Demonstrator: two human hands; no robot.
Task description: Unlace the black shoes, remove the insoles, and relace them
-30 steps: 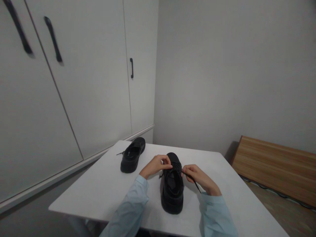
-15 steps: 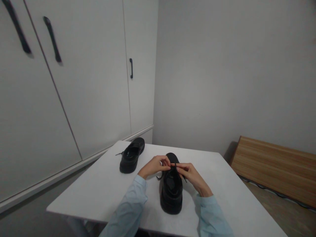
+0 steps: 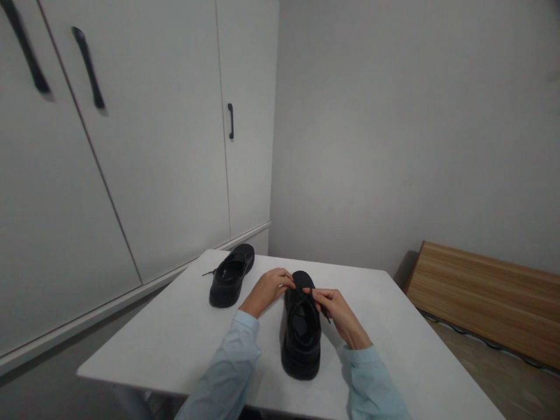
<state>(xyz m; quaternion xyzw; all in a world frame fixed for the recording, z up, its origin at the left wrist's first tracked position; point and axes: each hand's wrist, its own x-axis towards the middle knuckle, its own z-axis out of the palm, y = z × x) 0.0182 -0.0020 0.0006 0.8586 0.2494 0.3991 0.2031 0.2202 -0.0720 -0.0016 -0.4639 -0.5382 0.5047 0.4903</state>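
A black lace-up shoe [image 3: 301, 356] stands upright on the white table with its toe pointing away from me. At the left side of its lacing, my left hand [image 3: 272, 289] has its fingers pinched together on a thin dark shoelace, though the lace at the fingertips is hard to make out. My right hand [image 3: 335, 309] pinches the black shoelace [image 3: 324, 314] at the right side, and a loose end hangs below the fingers. Both sleeves are light blue. A second black shoe [image 3: 231, 275] sits farther left, one lace end sticking out to its left.
The white table [image 3: 175, 344] fills the lower middle, its far edge near the grey wall [image 3: 371, 128]. White cabinets [image 3: 153, 146] with dark handles line the left. A wooden board [image 3: 490, 297] leans at the right, with a cable along its foot.
My left hand has moved slightly up and left, away from my right fingers, uncovering more of the shoe's lacing. My right hand stays close to where it was.
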